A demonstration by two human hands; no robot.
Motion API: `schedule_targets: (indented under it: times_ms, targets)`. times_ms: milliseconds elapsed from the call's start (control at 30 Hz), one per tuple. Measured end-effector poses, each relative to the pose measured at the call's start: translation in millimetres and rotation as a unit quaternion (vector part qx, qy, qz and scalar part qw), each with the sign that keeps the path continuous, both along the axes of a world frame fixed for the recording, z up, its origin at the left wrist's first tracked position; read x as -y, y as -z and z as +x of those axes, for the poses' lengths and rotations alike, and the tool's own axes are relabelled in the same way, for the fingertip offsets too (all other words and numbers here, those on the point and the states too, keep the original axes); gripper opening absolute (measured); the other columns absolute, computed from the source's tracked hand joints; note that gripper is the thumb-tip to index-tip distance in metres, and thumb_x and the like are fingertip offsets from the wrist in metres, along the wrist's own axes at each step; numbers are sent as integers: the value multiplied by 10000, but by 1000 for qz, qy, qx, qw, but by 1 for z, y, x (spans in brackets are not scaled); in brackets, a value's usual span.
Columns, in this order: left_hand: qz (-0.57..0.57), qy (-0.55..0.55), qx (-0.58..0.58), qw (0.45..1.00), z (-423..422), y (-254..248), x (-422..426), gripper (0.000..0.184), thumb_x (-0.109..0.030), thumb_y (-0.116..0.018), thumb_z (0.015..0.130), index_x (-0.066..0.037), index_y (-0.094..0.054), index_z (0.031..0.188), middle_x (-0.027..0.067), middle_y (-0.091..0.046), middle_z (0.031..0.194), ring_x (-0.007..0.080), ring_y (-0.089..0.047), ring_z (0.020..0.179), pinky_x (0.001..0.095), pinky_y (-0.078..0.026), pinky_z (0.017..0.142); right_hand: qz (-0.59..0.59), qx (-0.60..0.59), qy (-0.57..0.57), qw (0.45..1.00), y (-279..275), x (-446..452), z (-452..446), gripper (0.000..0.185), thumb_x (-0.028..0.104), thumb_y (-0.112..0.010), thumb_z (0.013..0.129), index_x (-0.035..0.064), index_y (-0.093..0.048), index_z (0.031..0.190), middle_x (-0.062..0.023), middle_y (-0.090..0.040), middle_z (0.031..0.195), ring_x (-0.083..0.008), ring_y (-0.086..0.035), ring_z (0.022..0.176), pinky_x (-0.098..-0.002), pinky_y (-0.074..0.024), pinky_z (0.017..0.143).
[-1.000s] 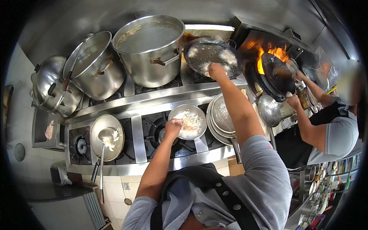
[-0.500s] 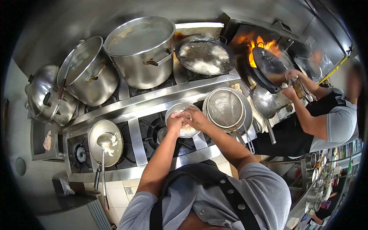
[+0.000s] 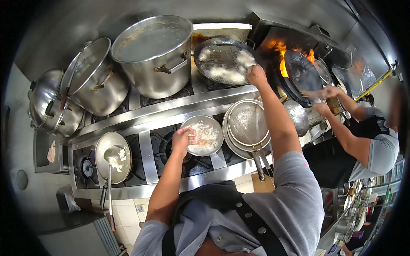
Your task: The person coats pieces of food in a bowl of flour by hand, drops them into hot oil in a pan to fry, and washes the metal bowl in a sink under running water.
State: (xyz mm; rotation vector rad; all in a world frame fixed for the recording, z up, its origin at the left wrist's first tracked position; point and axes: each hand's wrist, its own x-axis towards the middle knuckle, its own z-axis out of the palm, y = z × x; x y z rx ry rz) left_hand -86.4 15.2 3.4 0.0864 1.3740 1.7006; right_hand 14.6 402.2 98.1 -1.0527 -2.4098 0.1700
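Note:
My left hand (image 3: 184, 139) is at the left rim of a metal bowl (image 3: 218, 126), its flour-dusted fingers stretched apart over the inside and holding nothing. White flour and pinkish, flour-coated pieces (image 3: 206, 138) lie in the bowl. Reaching forward, my right hand (image 3: 256, 76) is at the right rim of a wide wok (image 3: 204, 71) of bubbling oil. Pale pieces (image 3: 226, 75) fry there under white foam. The right fingers are closed, and whatever they hold is hidden. Stacked strainers (image 3: 250, 119) sit below my right forearm.
Large stockpots (image 3: 156, 74) stand along the back left. A pan (image 3: 103, 143) with a ladle (image 3: 109, 179) rests on the front left burner. To the right, a co-worker's hands (image 3: 325, 100) work beside a flaming wok (image 3: 301, 72). A perforated skimmer (image 3: 297, 117) lies nearby.
My hands were together over the bowl. The right has moved forward and right to the oil wok, while the left has drawn slightly left to the bowl's rim and its fingers have parted.

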Motion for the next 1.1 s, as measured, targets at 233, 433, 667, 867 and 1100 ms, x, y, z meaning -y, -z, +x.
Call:
schedule_targets:
  times_ms: [233,433,667,867,1100]
  targets:
    - [-46,-1,-23,999,-4,-1,17,160,-155,-568,843,-45,-561,959,60,-613,821,133,-600,614,235,-473,482,68,194,56,977,12,-39,7,263,229,-552,800,12,-651,909,-200,-554,1087,-343,-530,1022,-409,-460,847]
    - [-13,-9,-26,1000,-13,9,20,190,-192,-567,853,-61,-554,990,54,-613,836,151,-605,662,257,-485,544,-43,-183,-78,979,-32,93,6,179,175,-586,815,14,-630,878,-142,-633,871,-253,-617,811,-326,-478,717]
    - [28,17,-40,999,-28,-5,17,193,-219,-600,843,-68,-545,950,49,-605,832,134,-591,652,262,-484,579,-284,127,-207,928,133,262,-34,233,272,-599,750,59,-635,838,-197,-620,849,-339,-602,856,-414,-467,770]
    - [-2,38,-51,998,-29,-4,36,161,-172,-583,839,-77,-561,967,45,-602,869,114,-575,684,251,-474,567,-244,155,-125,949,215,273,-41,232,214,-629,703,55,-635,872,-192,-620,857,-338,-592,898,-420,-463,776]
    - [-15,96,-252,963,-7,37,12,583,5,-601,735,-39,-415,1285,89,-553,1152,189,-553,963,278,-450,816,-557,-140,-124,809,128,249,-19,203,48,-600,766,-28,-577,952,-89,-631,815,-139,-609,671,-255,-479,518]
